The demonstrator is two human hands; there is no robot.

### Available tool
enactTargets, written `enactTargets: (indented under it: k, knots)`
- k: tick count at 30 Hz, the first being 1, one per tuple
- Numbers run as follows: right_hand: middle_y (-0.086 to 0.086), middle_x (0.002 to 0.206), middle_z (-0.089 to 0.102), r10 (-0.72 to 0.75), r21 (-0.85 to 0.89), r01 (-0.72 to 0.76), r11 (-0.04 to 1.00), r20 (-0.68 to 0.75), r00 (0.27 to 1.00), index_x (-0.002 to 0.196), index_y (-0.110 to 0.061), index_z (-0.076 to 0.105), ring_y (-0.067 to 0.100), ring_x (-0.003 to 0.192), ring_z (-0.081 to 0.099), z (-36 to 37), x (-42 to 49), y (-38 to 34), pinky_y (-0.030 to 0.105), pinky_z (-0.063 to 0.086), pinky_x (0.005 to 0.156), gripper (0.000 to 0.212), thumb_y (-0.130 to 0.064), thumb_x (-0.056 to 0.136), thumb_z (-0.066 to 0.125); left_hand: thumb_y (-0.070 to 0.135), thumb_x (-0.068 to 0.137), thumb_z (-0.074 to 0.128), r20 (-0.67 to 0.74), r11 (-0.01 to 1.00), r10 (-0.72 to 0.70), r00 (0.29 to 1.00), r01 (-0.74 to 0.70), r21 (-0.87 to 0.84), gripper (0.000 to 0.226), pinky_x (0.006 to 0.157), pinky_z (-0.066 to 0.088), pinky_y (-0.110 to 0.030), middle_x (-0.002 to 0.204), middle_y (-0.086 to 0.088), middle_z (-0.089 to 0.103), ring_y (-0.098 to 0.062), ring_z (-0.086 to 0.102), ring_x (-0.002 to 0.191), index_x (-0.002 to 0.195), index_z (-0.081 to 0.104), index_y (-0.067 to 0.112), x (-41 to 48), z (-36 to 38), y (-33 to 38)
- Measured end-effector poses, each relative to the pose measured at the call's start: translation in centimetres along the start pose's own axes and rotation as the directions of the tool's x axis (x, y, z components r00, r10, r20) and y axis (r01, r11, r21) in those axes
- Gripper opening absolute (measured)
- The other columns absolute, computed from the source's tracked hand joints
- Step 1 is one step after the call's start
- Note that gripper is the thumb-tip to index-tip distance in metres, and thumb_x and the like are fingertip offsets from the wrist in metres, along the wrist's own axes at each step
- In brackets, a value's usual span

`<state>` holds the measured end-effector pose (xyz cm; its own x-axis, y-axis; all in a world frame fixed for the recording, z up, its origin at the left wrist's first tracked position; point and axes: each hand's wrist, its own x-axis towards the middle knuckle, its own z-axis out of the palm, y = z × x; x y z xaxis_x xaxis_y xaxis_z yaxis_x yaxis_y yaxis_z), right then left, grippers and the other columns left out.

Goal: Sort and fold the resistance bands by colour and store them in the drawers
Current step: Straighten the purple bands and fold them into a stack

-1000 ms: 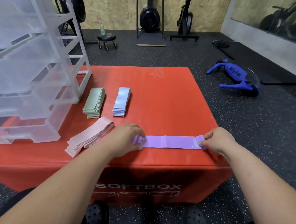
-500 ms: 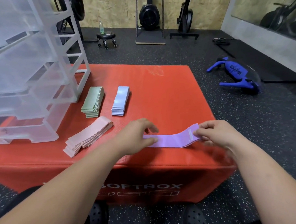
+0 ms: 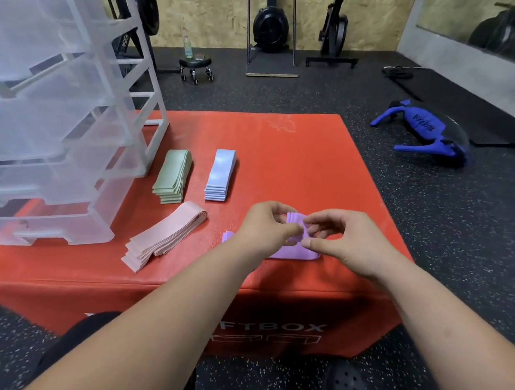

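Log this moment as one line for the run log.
step: folding purple bands | left hand: pinching them | right hand: pinching them | green stack, blue stack, pink stack: on red box

The purple band [image 3: 294,253], stretched flat between the hands a second ago, is now doubled over, its span roughly halved. The right hand [image 3: 347,240] is now further left, having carried the band's right end across. The left hand [image 3: 266,226] is lifted off the flat band. Both hands now meet and pinch the raised ends together.

Red soft box [image 3: 283,154] with clear drawer unit [image 3: 57,120], green stack [image 3: 174,173], blue stack [image 3: 220,174], pink stack [image 3: 165,235], purple band [image 3: 288,254]
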<state>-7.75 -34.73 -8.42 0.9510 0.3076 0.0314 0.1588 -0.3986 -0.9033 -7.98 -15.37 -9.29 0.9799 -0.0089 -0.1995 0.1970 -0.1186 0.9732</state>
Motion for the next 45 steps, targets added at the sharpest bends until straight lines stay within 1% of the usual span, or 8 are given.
enactTargets:
  k: [3, 6, 12, 26, 31, 36, 42, 45]
  knots:
    - [-0.009, 0.113, 0.067, -0.076, -0.307, 0.071, 0.949, -0.004, 0.997, 0.122, -0.035, 0.067, 0.007, 0.100, 0.064, -0.2, 0.7, 1.5, 0.024, 0.052, 0.086, 0.066, -0.038, 0.063, 0.096, -0.004, 0.089, 0.074, -0.019, 0.999, 0.008, 1.000, -0.007, 0.036, 0.030, 0.072, 0.064, -0.028, 0.093, -0.018, 0.069, -0.018, 0.072, 0.072, 0.115, 0.068, 0.007, 0.2, -0.7, 0.2]
    - [-0.018, 0.137, 0.057, -0.061, -0.400, 0.107, 0.910, 0.126, 0.990, 0.147, -0.037, 0.048, -0.001, 0.123, 0.055, 1.1, 1.2, 2.7, 0.024, 0.044, 0.104, 0.098, -0.047, 0.061, 0.096, -0.004, 0.087, 0.074, 0.005, 0.999, 0.014, 1.000, -0.014, 0.040, 0.031, 0.074, 0.065, -0.030, 0.090, -0.015, 0.068, -0.020, 0.071, 0.074, 0.115, 0.068, 0.009, 0.0, -1.7, 0.7]
    - [-0.011, 0.120, 0.069, -0.086, -0.455, 0.129, 0.881, 0.115, 0.990, 0.144, -0.033, 0.054, 0.009, 0.113, 0.066, 3.2, 3.0, 3.5, 0.026, 0.049, 0.099, 0.085, -0.032, 0.069, 0.093, -0.006, 0.087, 0.071, -0.079, 0.999, -0.007, 0.997, 0.011, 0.048, 0.027, 0.071, 0.065, -0.034, 0.086, -0.018, 0.065, -0.024, 0.068, 0.074, 0.111, 0.069, 0.006, 0.1, -5.8, 1.1]
    - [-0.014, 0.117, 0.059, -0.136, -0.642, 0.279, 0.714, 0.264, 0.955, 0.139, -0.035, 0.056, 0.014, 0.109, 0.054, 5.1, 4.7, 3.4, 0.038, 0.050, 0.097, 0.071, -0.055, 0.073, 0.076, 0.001, 0.080, 0.068, -0.275, 0.895, -0.073, 0.959, 0.185, 0.406, 0.018, 0.075, 0.065, -0.058, 0.078, -0.011, 0.068, -0.029, 0.067, 0.064, 0.093, 0.067, 0.012, -0.1, -11.8, -2.8]
    - [-0.016, 0.122, 0.057, -0.149, -0.676, 0.309, 0.669, 0.285, 0.947, 0.137, -0.038, 0.055, 0.015, 0.112, 0.053, 5.2, 4.8, 3.7, 0.038, 0.050, 0.096, 0.067, -0.058, 0.077, 0.075, 0.013, 0.086, 0.070, -0.221, 0.690, 0.031, 0.975, 0.139, 0.710, 0.022, 0.070, 0.050, -0.032, 0.083, 0.002, 0.061, -0.025, 0.062, 0.083, 0.106, 0.066, 0.018, -0.5, -11.4, -3.5]
    - [-0.018, 0.119, 0.057, -0.183, -0.674, 0.359, 0.645, 0.320, 0.930, 0.132, -0.042, 0.054, 0.014, 0.107, 0.051, 5.2, 4.6, 3.7, 0.040, 0.050, 0.092, 0.059, -0.062, 0.080, 0.075, 0.014, 0.090, 0.064, -0.121, 0.481, 0.163, 0.979, 0.028, 0.876, 0.038, 0.082, 0.052, -0.041, 0.115, -0.011, 0.061, -0.036, 0.063, 0.103, 0.127, 0.058, 0.017, -0.6, -10.1, -4.5]
    - [-0.018, 0.110, 0.053, -0.165, -0.697, 0.357, 0.622, 0.329, 0.930, 0.114, -0.044, 0.057, 0.015, 0.101, 0.049, 5.2, 4.2, 3.4, 0.039, 0.050, 0.087, 0.042, -0.066, 0.081, 0.072, 0.010, 0.086, 0.060, 0.126, 0.155, 0.364, 0.923, -0.193, 0.969, 0.028, 0.076, 0.041, -0.038, 0.113, 0.000, 0.053, -0.028, 0.051, 0.102, 0.104, 0.064, 0.031, -0.5, -9.9, -4.7]
    - [-0.019, 0.106, 0.051, -0.142, -0.646, 0.300, 0.702, 0.287, 0.948, 0.109, -0.044, 0.066, 0.012, 0.101, 0.051, 5.2, 4.3, 3.2, 0.036, 0.049, 0.088, 0.038, -0.072, 0.083, 0.062, 0.024, 0.092, 0.059, 0.141, 0.158, 0.339, 0.930, -0.204, 0.966, 0.016, 0.081, 0.036, -0.036, 0.107, 0.002, 0.061, -0.028, 0.058, 0.100, 0.101, 0.070, 0.030, -0.6, -9.7, -4.8]
